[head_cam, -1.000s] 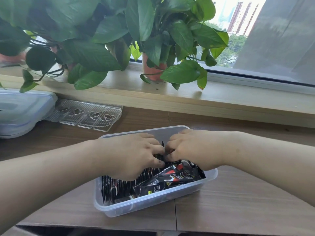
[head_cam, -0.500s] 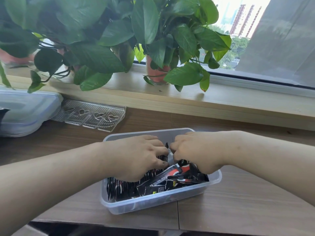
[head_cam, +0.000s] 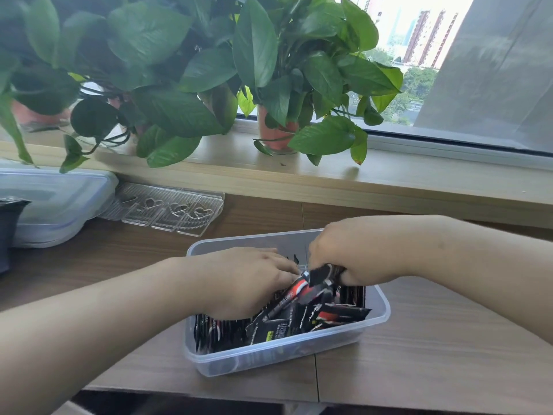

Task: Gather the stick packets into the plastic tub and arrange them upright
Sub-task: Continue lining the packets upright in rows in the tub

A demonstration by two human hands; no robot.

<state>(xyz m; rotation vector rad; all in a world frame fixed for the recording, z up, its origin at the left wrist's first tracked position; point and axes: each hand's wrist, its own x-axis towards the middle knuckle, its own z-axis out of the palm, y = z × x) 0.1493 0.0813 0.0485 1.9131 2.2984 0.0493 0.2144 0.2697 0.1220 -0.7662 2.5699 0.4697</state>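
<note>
The clear plastic tub sits on the wooden surface, and both hands are down inside it. It holds the stick packets, black with red and white print. At the tub's left end a row of them stands on edge, packed side by side. Toward its middle and right end, others lie loose and slanted across one another. One packet with a red band leans up from the middle of the tub toward its far wall. The left hand lies palm down over the tub's left half, covering much of the upright row. Its fingers reach fairly straight toward the red-banded packet, and whether the thumb nips it is hidden. The right hand hovers over the tub's far right corner with its fingers curled, clamped on the top end of a dark packet raised above the loose heap. The two hands' fingertips are close together over the middle of the tub. Beyond the tub to the left, a clear moulded tray with heart shapes lies flat on the surface. Further left of the tub is a lidded translucent box. Beyond the tub a pale window sill carries potted plants with broad green leaves.
</note>
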